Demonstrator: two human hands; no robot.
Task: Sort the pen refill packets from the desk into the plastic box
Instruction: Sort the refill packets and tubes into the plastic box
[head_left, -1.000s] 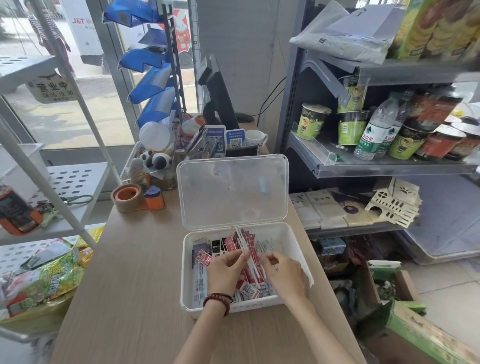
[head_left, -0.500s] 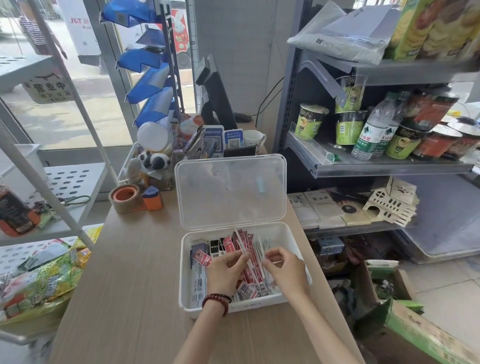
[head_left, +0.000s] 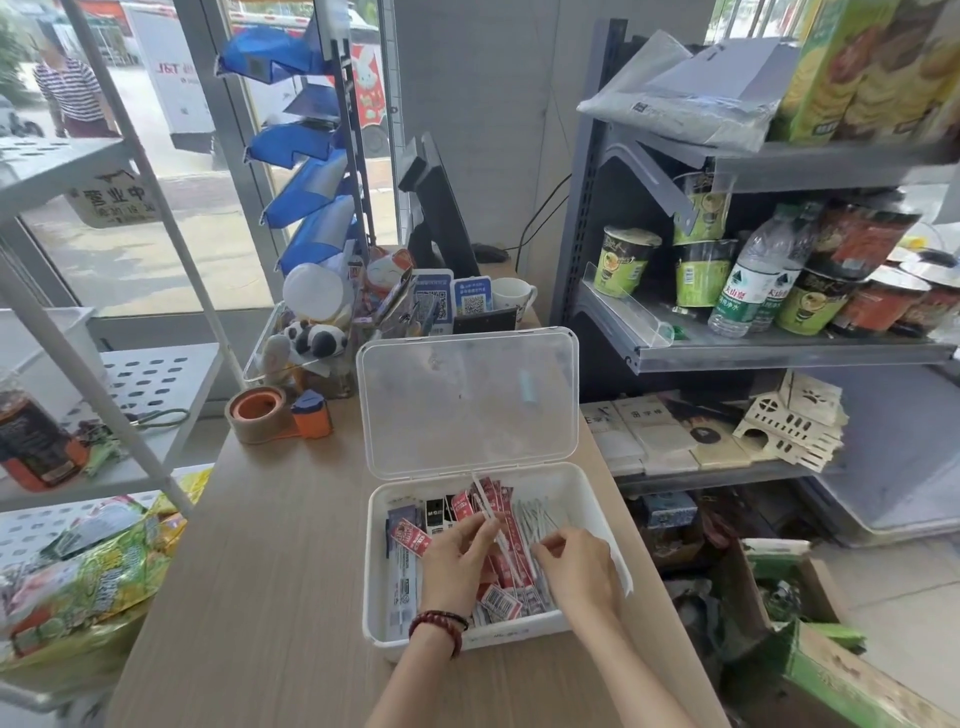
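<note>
A white plastic box (head_left: 375, 571) stands on the wooden desk (head_left: 270, 571) with its clear lid (head_left: 467, 400) tipped up behind it. Inside lie several pen refill packets (head_left: 506, 525), red, black and clear, laid lengthwise. Both my hands are inside the box. My left hand (head_left: 457, 561), with a bead bracelet on the wrist, pinches a thin clear refill packet (head_left: 485, 501) that slants up towards the lid. My right hand (head_left: 576, 566) has its fingers curled on the clear packets at the right side of the box.
A tape dispenser (head_left: 275, 413) and a tray of small items (head_left: 322, 338) stand behind the box, with QR stands (head_left: 452, 304), a mug (head_left: 514, 296) and a monitor (head_left: 441, 208). A metal shelf with cup noodles (head_left: 675, 270) stands to the right, snack bags (head_left: 83, 587) to the left.
Both hands stay in the box. My right hand has shifted slightly among the clear packets at the right; the left keeps the slanted packet pinched.
</note>
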